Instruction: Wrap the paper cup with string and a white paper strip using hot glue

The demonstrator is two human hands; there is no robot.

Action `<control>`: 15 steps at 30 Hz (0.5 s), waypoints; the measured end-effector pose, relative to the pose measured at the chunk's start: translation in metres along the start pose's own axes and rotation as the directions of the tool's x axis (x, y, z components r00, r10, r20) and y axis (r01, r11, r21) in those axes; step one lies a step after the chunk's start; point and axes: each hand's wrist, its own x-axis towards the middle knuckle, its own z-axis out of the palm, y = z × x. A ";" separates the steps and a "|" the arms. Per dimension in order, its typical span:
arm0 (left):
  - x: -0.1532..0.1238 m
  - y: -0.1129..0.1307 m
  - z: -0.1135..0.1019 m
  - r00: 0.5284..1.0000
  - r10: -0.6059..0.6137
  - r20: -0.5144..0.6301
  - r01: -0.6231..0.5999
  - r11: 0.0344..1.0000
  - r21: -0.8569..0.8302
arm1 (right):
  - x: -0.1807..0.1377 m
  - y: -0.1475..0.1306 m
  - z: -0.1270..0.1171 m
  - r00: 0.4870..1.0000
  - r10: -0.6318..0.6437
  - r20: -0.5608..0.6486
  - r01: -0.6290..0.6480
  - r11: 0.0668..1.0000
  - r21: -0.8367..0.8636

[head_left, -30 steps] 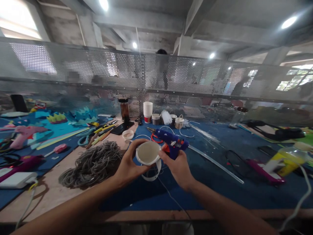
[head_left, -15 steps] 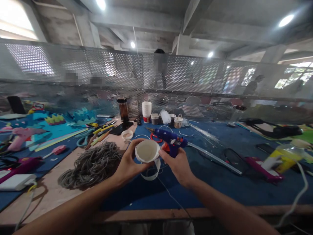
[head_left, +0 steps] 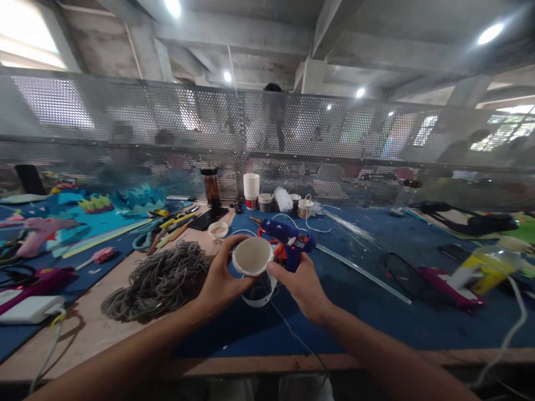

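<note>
The left hand [head_left: 225, 274] is curled around a white paper cup [head_left: 253, 257], fingers on the far side and thumb along the near side, with the cup's open mouth tilted toward the wearer. The right hand [head_left: 307, 287] is closed around the handle of a blue hot glue gun [head_left: 290, 238], its thumb reaching across to the cup's rim — whether it presses there or only touches, I cannot tell. The gun's nozzle points left, beyond the cup, and a long clear glue stick [head_left: 363, 273] extends from its back end to the right. A white strip [head_left: 258, 302] hangs in a loop below the cup, which is held above the blue work surface [head_left: 355, 328], between the two hands. Left of the left hand lies a tangled heap of gray cord [head_left: 159, 287]; past it are a white ring [head_left: 218, 229] and a black smartphone [head_left: 208, 218]. Farther back, a brown jar with a dark lid [head_left: 211, 188] and a stack of paper cups [head_left: 251, 186] stand before the perforated metal screen [head_left: 309, 131].
</note>
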 end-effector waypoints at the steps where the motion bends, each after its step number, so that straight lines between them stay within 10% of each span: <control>1: -0.001 0.000 0.000 1.000 0.019 -0.001 -0.019 1.000 0.005 | 0.000 0.000 0.002 1.000 0.001 -0.007 -0.001 1.000 0.001; 15: -0.003 0.003 0.001 0.993 0.117 0.018 -0.117 0.992 0.050 | 0.004 -0.002 0.000 0.999 -0.016 -0.047 0.017 0.999 0.038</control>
